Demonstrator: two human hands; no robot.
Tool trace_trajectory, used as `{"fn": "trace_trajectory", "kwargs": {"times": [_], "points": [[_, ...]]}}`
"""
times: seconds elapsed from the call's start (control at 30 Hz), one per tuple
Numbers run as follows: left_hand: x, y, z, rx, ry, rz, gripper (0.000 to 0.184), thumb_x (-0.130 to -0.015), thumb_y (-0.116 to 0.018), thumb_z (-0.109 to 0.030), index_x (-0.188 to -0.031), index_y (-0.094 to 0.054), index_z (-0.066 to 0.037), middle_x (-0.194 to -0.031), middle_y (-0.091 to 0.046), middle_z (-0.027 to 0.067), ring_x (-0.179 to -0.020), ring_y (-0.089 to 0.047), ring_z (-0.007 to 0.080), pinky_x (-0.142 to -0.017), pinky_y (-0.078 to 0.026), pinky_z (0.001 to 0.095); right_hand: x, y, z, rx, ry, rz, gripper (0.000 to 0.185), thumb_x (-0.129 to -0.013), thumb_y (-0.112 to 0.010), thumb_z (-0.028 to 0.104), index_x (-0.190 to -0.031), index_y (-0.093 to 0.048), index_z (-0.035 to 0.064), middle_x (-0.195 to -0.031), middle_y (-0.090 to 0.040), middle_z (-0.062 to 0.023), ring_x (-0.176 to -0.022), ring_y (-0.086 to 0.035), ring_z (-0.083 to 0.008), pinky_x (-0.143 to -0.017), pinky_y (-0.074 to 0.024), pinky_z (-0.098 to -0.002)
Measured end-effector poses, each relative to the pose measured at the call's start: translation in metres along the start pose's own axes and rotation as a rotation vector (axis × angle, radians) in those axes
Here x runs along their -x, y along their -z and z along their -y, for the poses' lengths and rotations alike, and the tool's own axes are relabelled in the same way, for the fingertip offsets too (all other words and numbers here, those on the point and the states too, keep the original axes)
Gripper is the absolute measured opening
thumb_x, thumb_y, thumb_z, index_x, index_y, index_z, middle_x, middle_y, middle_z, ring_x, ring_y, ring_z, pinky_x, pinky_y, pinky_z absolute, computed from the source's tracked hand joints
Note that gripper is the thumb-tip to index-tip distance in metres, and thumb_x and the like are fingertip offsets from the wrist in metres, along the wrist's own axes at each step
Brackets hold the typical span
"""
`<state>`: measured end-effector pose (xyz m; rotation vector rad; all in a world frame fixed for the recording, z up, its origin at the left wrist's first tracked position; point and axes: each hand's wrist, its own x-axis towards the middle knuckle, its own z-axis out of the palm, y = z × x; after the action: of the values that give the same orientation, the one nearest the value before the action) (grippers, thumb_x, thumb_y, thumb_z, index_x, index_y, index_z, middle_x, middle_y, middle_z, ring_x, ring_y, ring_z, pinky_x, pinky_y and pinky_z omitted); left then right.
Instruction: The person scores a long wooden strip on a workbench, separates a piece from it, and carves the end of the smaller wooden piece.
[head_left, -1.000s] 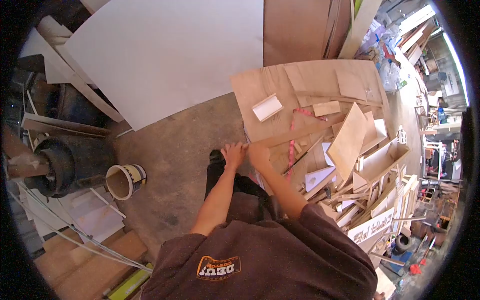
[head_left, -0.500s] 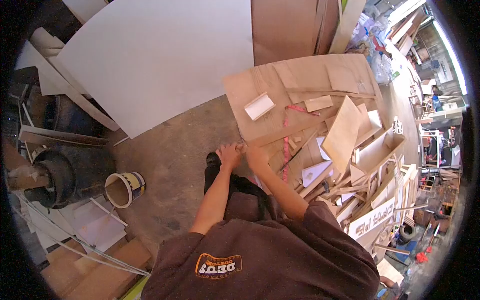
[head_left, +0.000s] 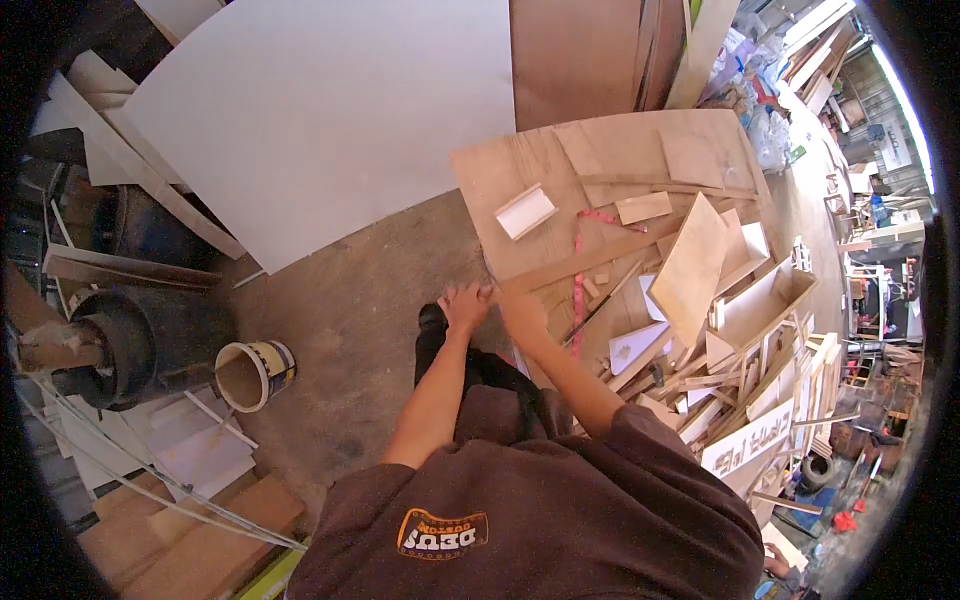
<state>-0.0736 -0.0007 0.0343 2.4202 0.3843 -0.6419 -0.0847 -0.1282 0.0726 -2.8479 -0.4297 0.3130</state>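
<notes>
A long wooden strip [head_left: 590, 262] runs from my hands toward the upper right, above a plywood sheet. Closed around its near end is my right hand [head_left: 522, 312]. My left hand [head_left: 465, 306] is beside it, with bent fingers at the same end of the strip; the fingertips are small and partly hidden. On the plywood sheet [head_left: 490, 170] sit a small white-faced wooden piece [head_left: 526, 211], a pink measuring tape [head_left: 578, 285] and a small wooden block [head_left: 643, 207]. A wide tilted board [head_left: 690, 270] rests to the right.
Wooden offcuts [head_left: 750, 400] and an open wooden box [head_left: 765, 305] are piled at the right. A bucket [head_left: 255, 376] stands on the floor at left, near a dark cylinder [head_left: 170, 335]. A large white panel [head_left: 330, 120] lies ahead. Part of another person [head_left: 778, 562] shows at lower right.
The view has shifted slightly. Both hands remain together at the strip's near end, with little movement. Part of another person has come into view at lower right.
</notes>
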Motion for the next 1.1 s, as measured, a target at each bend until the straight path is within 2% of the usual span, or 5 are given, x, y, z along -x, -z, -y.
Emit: {"fn": "trace_trajectory", "kwargs": {"times": [0.13,0.37,0.67,0.87,1.1], "points": [[-0.002,-0.016,0.009,0.011,-0.047,-0.072,0.029,-0.088,-0.044,-0.026,-0.108,-0.061,-0.015,-0.122,-0.054,0.0135,-0.124,-0.034,0.0389,-0.100,-0.017,0.0563,0.052,0.073,0.011,-0.016,-0.136,0.200,0.014,-0.082,-0.051,0.012,-0.089,-0.059,0.0046,-0.086,-0.059,-0.0183,-0.072,-0.061,-0.0335,-0.062,-0.0487,-0.0430],[-0.001,-0.011,0.010,-0.008,-0.049,-0.086,0.031,-0.087,-0.046,-0.031,-0.108,-0.061,-0.015,-0.122,-0.055,0.0127,-0.123,-0.036,0.0362,-0.099,-0.018,0.0552,-0.014,-0.071,-0.034,0.134,0.116,-0.195,0.013,-0.081,-0.050,0.010,-0.092,-0.057,0.0050,-0.082,-0.057,-0.0162,-0.073,-0.058,-0.0324,-0.060,-0.0469,-0.0434],[-0.003,-0.013,0.010,-0.026,-0.063,-0.065,0.032,-0.089,-0.042,-0.035,-0.105,-0.061,-0.014,-0.119,-0.056,0.0131,-0.122,-0.036,0.0354,-0.098,-0.019,0.0549,0.056,0.057,0.001,0.014,-0.202,0.283,0.012,-0.080,-0.051,0.009,-0.091,-0.056,0.0046,-0.081,-0.059,-0.0149,-0.069,-0.061,-0.0297,-0.058,-0.0482,-0.0407],[0.002,-0.012,0.009,0.002,-0.053,-0.103,0.034,-0.089,-0.044,-0.037,-0.105,-0.062,-0.013,-0.120,-0.055,0.0125,-0.122,-0.036,0.0345,-0.098,-0.018,0.0540,-0.004,-0.012,-0.008,-0.008,0.070,-0.161,0.009,-0.082,-0.050,0.009,-0.086,-0.056,0.0038,-0.078,-0.059,-0.0153,-0.069,-0.061,-0.0307,-0.057,-0.0478,-0.0432],[-0.001,-0.014,0.008,0.046,-0.059,-0.103,0.036,-0.090,-0.043,-0.039,-0.105,-0.062,-0.012,-0.125,-0.053,0.0112,-0.124,-0.034,0.0356,-0.099,-0.017,0.0543,0.061,0.084,0.018,0.048,-0.149,0.214,0.013,-0.084,-0.048,0.009,-0.092,-0.057,0.0032,-0.084,-0.062,-0.0177,-0.077,-0.064,-0.0312,-0.065,-0.0513,-0.0421]]}}
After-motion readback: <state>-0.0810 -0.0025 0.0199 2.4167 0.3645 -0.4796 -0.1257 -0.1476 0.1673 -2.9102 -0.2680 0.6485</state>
